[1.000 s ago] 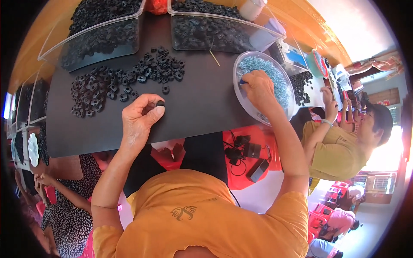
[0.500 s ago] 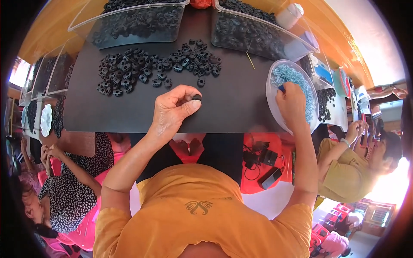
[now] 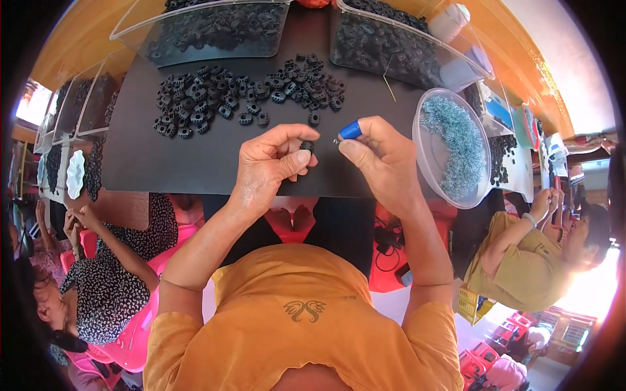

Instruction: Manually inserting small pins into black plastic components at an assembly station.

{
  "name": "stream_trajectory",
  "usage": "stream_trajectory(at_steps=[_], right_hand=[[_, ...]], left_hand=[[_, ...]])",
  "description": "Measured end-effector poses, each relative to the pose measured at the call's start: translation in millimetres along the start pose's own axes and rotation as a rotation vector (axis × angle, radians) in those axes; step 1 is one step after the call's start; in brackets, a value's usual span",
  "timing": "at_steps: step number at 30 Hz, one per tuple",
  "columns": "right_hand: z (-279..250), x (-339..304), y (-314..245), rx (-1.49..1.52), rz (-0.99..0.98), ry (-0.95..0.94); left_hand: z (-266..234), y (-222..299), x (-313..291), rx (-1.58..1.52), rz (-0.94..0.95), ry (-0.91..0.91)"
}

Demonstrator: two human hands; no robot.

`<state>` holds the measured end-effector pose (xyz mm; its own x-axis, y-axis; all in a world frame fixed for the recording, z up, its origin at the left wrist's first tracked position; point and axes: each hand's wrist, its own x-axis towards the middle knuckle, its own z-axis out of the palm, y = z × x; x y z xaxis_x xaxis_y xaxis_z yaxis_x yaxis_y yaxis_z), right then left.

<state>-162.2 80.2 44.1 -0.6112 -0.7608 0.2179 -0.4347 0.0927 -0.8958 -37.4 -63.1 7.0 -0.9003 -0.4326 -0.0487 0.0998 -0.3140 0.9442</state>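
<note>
Near the middle of the dark table, my left hand [image 3: 264, 159] pinches a small black plastic part [image 3: 307, 146] between thumb and fingers. Just to its right, my right hand [image 3: 385, 156], with a blue cover [image 3: 351, 130] on its index fingertip, holds a tiny metal spring [image 3: 336, 141] at the tips of thumb and finger. A small gap separates the spring from the black part. Farther back lies a loose pile of similar black parts [image 3: 195, 98]. Beside my right hand stands a round clear bowl [image 3: 427, 166] of small, shiny, bluish springs [image 3: 460, 146].
Two clear bins [image 3: 222, 39] [image 3: 385, 49] full of black parts stand along the back. A thin yellowish stick [image 3: 389, 88] lies by the right bin. People sit on both sides: one in a patterned dress [image 3: 107, 293], one in a yellow-green shirt [image 3: 515, 267].
My right hand has come out of the bowl and moved left with a spring, close to my left hand. The left hand still holds its black part.
</note>
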Motion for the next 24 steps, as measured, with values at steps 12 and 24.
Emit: stream_trajectory(at_steps=[12,24], right_hand=[[29.1,-8.4,5.3,0.262,0.102,-0.002],[41.8,-7.8,9.0,0.358,0.102,0.048]], left_hand=[[2.7,-1.3,3.5,-0.235,0.015,0.076],[4.8,-10.4,-2.2,-0.341,0.019,0.156]])
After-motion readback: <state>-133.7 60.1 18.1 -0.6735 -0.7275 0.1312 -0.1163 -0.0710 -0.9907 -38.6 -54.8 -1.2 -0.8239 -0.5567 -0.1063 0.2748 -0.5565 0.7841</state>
